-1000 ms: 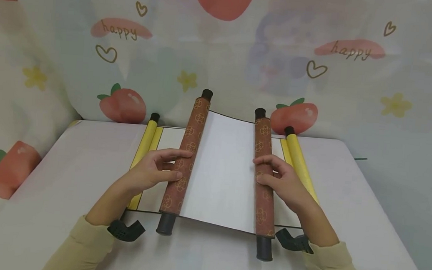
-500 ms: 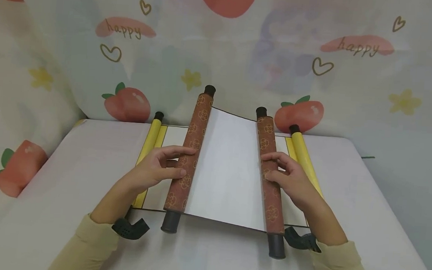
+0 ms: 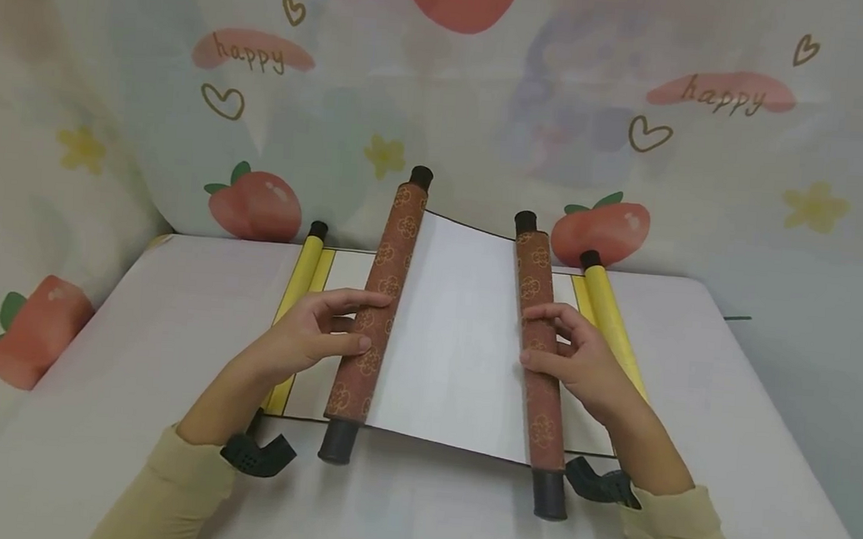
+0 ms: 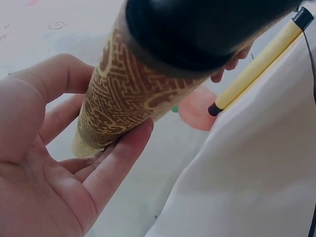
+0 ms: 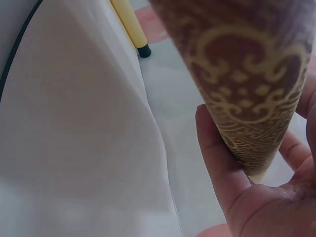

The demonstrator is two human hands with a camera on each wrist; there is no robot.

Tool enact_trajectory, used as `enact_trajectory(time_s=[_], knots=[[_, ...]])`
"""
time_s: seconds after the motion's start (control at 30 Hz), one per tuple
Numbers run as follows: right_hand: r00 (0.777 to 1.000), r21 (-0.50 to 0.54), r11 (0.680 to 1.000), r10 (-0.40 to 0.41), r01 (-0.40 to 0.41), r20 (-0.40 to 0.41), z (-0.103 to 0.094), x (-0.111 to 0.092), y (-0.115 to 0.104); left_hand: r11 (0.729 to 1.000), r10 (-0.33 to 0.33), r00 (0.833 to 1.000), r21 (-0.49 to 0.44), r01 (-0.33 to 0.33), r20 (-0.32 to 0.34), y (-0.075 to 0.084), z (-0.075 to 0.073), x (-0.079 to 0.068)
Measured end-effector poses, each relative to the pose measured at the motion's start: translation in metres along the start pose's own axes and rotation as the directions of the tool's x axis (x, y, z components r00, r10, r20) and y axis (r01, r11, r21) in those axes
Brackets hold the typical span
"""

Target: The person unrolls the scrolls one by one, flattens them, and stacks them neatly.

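In the head view a scroll with brown-red, gold-patterned rollers is partly unrolled, showing a blank white sheet [image 3: 457, 338]. My left hand [image 3: 299, 335] grips the left roller [image 3: 376, 307], thumb and index finger across its front. My right hand [image 3: 583, 364] holds the right roller [image 3: 538, 402] the same way. Both rollers have black end knobs and lean outward at the bottom. In the left wrist view the fingers [image 4: 118, 163] curl around the patterned roller [image 4: 133, 103]. In the right wrist view a finger [image 5: 217, 153] lies along the other roller [image 5: 247, 84].
Beneath it, a second scroll with a yellow left roller [image 3: 303, 273] and a yellow right roller [image 3: 608, 324] lies spread on the white-covered table [image 3: 694, 388]. A fruit-printed cloth [image 3: 449, 120] hangs behind. Black devices [image 3: 259, 455] sit at both wrists.
The right roller's lower end has swung a little to the right, widening the white sheet at the bottom. Both hands keep their hold. The head view has shifted slightly.
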State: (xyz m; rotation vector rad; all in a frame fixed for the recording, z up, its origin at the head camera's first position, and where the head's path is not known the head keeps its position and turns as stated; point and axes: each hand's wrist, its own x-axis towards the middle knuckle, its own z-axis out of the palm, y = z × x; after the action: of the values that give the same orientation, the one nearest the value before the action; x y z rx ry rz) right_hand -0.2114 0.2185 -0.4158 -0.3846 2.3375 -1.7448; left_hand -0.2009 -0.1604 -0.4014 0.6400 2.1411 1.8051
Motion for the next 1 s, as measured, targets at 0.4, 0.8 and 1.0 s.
enact_trajectory(time_s=[0.4,0.8,1.0], knots=[[0.999,0.005,1.000,-0.019,0.019,-0.032,-0.007,-0.001,-0.006,1.000,0.031,0.999,0.005,-0.031,-0.007,0.003,-0.005,-0.002],[0.999,-0.008,1.000,-0.009,0.009,-0.032,-0.011,-0.002,-0.001,1.000,-0.010,1.000,0.007,0.010,-0.007,-0.001,-0.008,-0.003],[0.999,0.010,1.000,-0.006,0.007,-0.038,-0.015,-0.004,-0.003,1.000,-0.011,1.000,0.003,0.011,-0.012,-0.003,-0.008,-0.001]])
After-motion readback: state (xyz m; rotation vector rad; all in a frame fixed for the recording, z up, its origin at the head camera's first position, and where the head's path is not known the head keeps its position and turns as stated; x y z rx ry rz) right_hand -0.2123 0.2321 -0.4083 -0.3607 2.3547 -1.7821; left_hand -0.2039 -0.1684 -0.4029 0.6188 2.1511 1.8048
